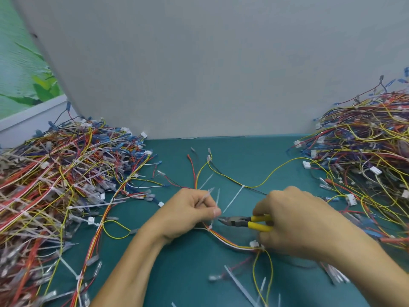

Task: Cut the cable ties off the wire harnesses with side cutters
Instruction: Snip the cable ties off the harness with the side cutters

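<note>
Left hand pinches the wire harness with curled fingers; right hand grips yellow-handled side cutters, blades at a cable tie.

Right hand aims side cutters at left-held harness.

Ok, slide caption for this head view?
Left hand grips a multicoloured wire harness; right hand aims yellow-handled side cutters at its white cable tie.

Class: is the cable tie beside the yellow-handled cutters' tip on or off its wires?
On: the white plastic cable tie circles the multicoloured wire bundle, uncut.
</note>
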